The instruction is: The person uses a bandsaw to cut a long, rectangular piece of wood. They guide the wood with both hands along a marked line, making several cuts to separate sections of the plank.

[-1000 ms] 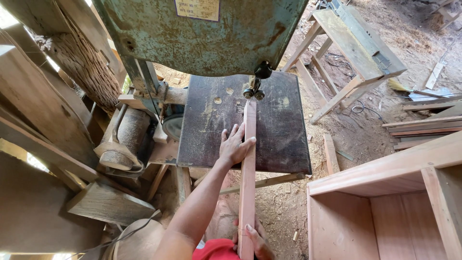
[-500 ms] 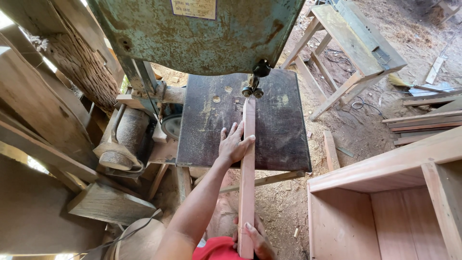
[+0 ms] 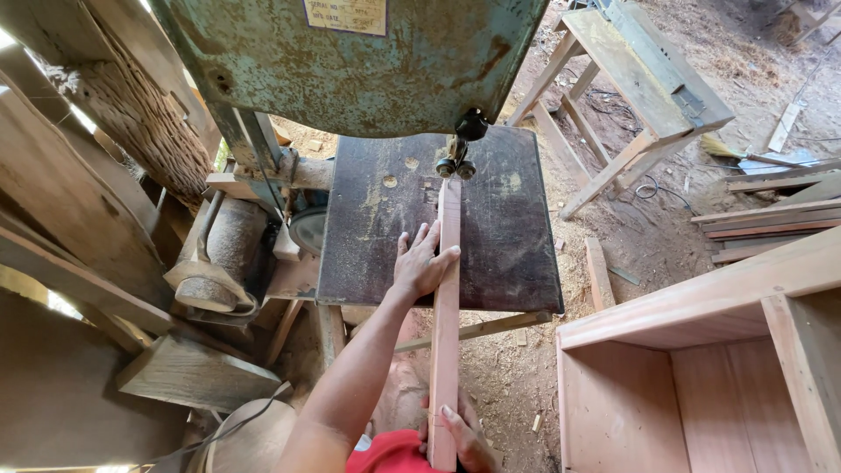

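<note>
1. One band saw housing [image 3: 359, 52], green and rust-stained, fills the top of the view; its blade guide [image 3: 457, 162] hangs over the dark steel saw table [image 3: 508, 236].
2. One open wooden cabinet [image 3: 701, 377] stands at lower right, on a floor strewn with sawdust.
3. One wooden trestle [image 3: 631, 88] stands beyond the saw table, well apart from the hands.
4. One long narrow wooden strip [image 3: 446, 324] lies lengthwise on the saw table, its far end just at the blade guide and its near end overhanging toward the person.
5. Left hand [image 3: 422, 263]: flat on the saw table, fingers spread, grip released, pressing against the strip's left edge.
6. Right hand [image 3: 460, 434]: fingers curled around the strip's near end, grasping it.
</note>
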